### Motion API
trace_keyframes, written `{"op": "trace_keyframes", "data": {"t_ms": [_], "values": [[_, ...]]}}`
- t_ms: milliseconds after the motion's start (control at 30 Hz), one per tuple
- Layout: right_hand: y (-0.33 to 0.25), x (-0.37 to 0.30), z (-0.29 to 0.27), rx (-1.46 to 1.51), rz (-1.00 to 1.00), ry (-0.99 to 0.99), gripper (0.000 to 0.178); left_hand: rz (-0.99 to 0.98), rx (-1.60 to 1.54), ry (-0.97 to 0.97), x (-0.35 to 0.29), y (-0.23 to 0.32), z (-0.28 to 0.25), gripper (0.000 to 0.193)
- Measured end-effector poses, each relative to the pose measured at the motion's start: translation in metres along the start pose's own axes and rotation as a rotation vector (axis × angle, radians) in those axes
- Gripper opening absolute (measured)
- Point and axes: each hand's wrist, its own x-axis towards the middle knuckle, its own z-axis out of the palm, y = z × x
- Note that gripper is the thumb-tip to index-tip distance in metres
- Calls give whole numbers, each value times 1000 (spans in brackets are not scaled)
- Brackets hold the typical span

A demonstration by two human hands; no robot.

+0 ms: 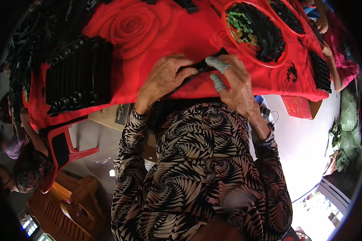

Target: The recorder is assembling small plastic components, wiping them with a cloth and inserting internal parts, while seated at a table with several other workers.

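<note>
Between my hands is a long, narrow black part, slanting up to the right over the red cloth; its exact kind is hard to make out. My left hand pinches its lower left stretch between thumb and fingers. Grey covers wrap the thumb and index finger of my right hand, which is closed on the part's upper right end. To the left, a neat row of long black parts lies on the table.
A red-rimmed basin of small black and green pieces stands at the far right, with another basin behind it. Rose-printed red cloth covers the table. Black parts line the right edge. A red chair stands lower left. Other people sit at both sides.
</note>
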Motion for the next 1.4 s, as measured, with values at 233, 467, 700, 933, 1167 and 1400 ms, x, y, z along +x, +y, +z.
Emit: {"op": "trace_keyframes", "data": {"t_ms": [233, 467, 700, 933, 1167, 1400], "values": [[4, 6, 13, -2, -55, -76, 48, -61, 209, 324, -32, 21, 7, 43], [2, 15, 14, 64, -133, -312, 50, -71, 240, 452, -67, 17, 46, 60], [-4, 17, 14, 17, -137, -392, 52, -99, 144, 518, -68, 14, 54, 59], [-17, 21, 14, -200, -197, -511, 51, -68, 153, 548, -66, 15, 56, 57], [-8, 15, 4, 213, 35, -413, 58, -58, 183, 576, -70, 12, 61, 59], [22, -26, -7, 218, 516, -45, 42, -101, 162, 626, -65, 15, 64, 56]]}}
